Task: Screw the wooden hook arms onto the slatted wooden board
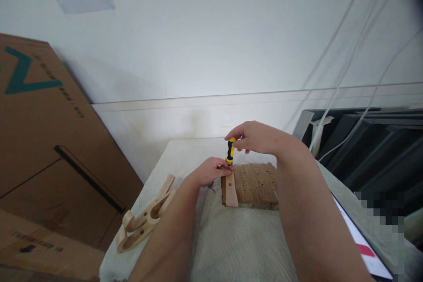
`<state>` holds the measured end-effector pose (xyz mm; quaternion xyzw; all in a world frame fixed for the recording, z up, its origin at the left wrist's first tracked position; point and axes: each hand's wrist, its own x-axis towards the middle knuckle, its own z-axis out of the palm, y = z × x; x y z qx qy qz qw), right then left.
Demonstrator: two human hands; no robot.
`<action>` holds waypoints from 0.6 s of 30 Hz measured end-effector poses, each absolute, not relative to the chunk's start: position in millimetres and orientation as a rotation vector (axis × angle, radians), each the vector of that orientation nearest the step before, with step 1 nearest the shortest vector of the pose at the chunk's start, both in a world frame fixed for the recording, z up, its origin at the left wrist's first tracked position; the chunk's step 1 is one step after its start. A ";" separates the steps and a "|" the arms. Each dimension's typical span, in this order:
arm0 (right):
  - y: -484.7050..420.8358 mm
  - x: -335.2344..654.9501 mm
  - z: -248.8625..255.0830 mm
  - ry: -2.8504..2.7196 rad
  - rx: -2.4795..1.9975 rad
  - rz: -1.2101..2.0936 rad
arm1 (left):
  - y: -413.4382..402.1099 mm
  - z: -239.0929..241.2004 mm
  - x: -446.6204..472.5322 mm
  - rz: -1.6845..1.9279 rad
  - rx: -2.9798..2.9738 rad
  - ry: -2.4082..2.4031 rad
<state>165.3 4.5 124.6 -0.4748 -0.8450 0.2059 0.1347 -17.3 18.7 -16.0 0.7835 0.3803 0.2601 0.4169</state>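
Observation:
My right hand [256, 137] is closed around the top of a small yellow and black screwdriver [230, 151], which stands upright. Its tip meets the far end of a short wooden slat [230, 190] that lies against a brown perforated wooden board [256, 184]. My left hand [211, 171] pinches at the screwdriver's tip, fingers pressed together on something too small to name. A dark screw [210, 187] lies on the cloth just below that hand.
A pale quilted cloth [238, 238] covers the table. Curved wooden parts [145, 220] lie at its left edge. A large cardboard box [42, 141] stands left. White cables [343, 70] hang at right over dark panels [373, 141]. A white sheet [363, 246] lies at right.

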 end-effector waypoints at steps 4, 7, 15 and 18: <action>-0.8 161.2 128.1 -2.448 -1.391 0.465 | 20.3 -16.8 -16.3 0.625 2.051 1.025; -0.4 158.8 127.4 -2.419 -1.410 0.494 | 20.0 -16.1 -15.5 0.627 2.062 1.036; 8.9 161.6 120.8 -2.510 -1.256 0.625 | 18.9 -16.8 -15.4 0.652 2.020 1.034; 6.4 161.4 122.6 -2.480 -1.315 0.594 | 18.4 -17.1 -14.7 0.650 2.021 1.056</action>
